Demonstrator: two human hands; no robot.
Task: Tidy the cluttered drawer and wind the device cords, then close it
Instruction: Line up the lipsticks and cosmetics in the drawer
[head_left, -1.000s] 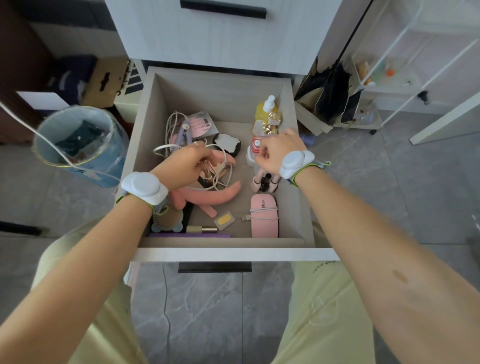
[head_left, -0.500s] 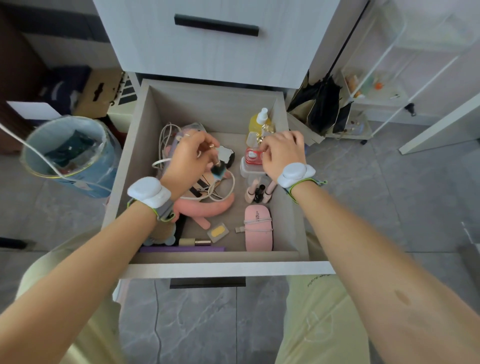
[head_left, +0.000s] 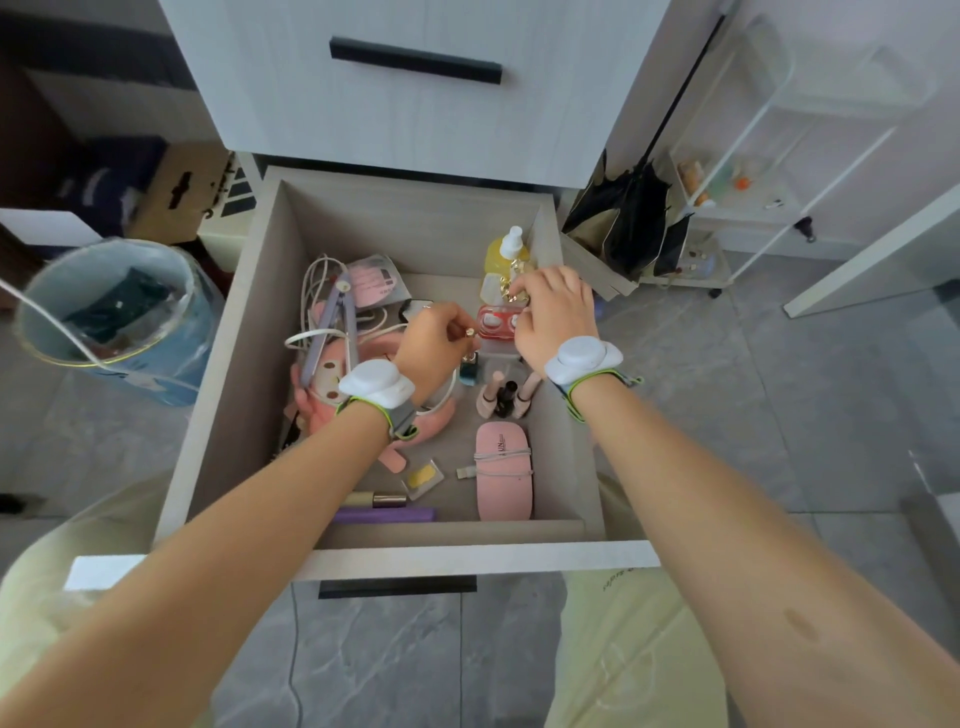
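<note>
pinching one gold piece (head_left: 470, 332), left hand (head_left: 431, 345) near three clustered bottles (head_left: 506, 397).

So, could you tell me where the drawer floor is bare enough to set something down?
Bare floor: at the back between pink card and yellow bottle; a strip between pink device and right wall. Crowded: the cord tangle on the left.

Left grip (head_left: 436, 345) pinching; right grip (head_left: 553, 312) curled; forearms extended.
</note>
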